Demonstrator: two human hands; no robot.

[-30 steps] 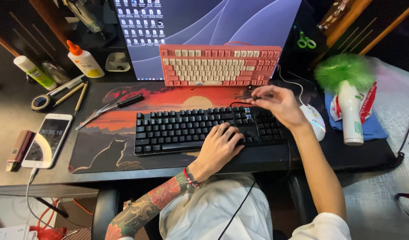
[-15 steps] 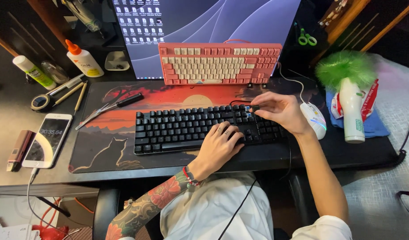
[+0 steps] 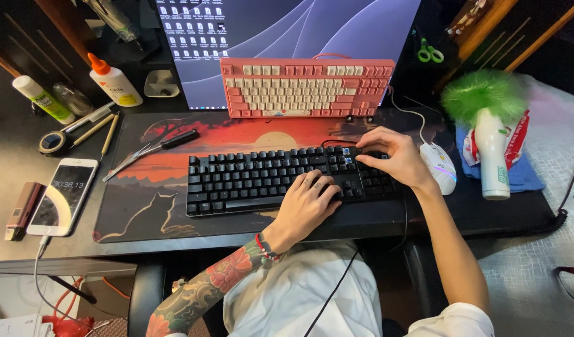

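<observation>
A black keyboard (image 3: 255, 178) lies on a desk mat (image 3: 156, 206) printed with a red sunset and a cat. My left hand (image 3: 308, 206) rests on its lower right keys, fingers bent, holding nothing. At the keyboard's upper right corner, my right hand (image 3: 393, 156) has its thumb and fingertips pinched together over a key. Two bare blue switches (image 3: 347, 151) show just left of those fingertips. What the fingers pinch is too small to see clearly.
A pink keyboard (image 3: 305, 87) leans against the monitor (image 3: 287, 25). A white mouse (image 3: 441, 167) sits right of my right hand, beside a white bottle (image 3: 492, 159) with a green fluffy top. A phone (image 3: 63, 195), tape, pencils, glue bottles and a black-handled tool (image 3: 168, 142) lie left.
My right hand has come down from the mat above the black keyboard onto its upper right corner. My left hand has stayed on the keys.
</observation>
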